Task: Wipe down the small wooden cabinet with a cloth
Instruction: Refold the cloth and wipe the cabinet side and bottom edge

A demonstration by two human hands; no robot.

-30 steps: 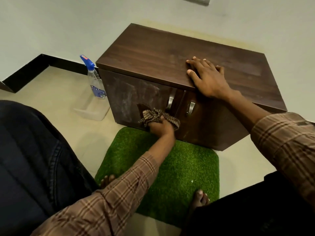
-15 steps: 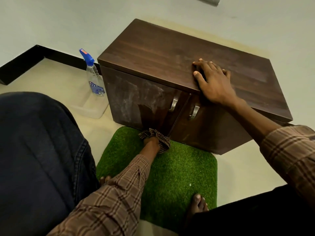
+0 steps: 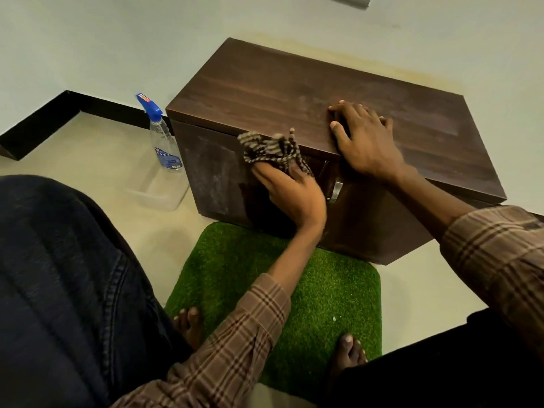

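Low against the pale wall, in the upper centre of the frame, sits the small wooden cabinet: a boxy, dark brown piece with a smooth grained top whose front edge overhangs two flat doors. The left door carries a dull, dusty haze, darker where it nears the middle seam. A curved metal handle shows on the right door.

The left hand presses a bunched, brown-and-cream striped cloth against the upper part of the left door, just under the top's overhang; its fingers curl into the fabric, which puffs up above them (frayed threads stick out). The right hand lies flat on the cabinet top near its front edge, fingers spread and straight, gripping nothing.

A shaggy green mat with rounded corners lies on the beige tile floor right at the cabinet's base. At the left of the cabinet, close beside its corner, stands a clear spray bottle with a blue trigger head, next to a clear plastic tub. Open floor stretches to the left towards the black skirting.
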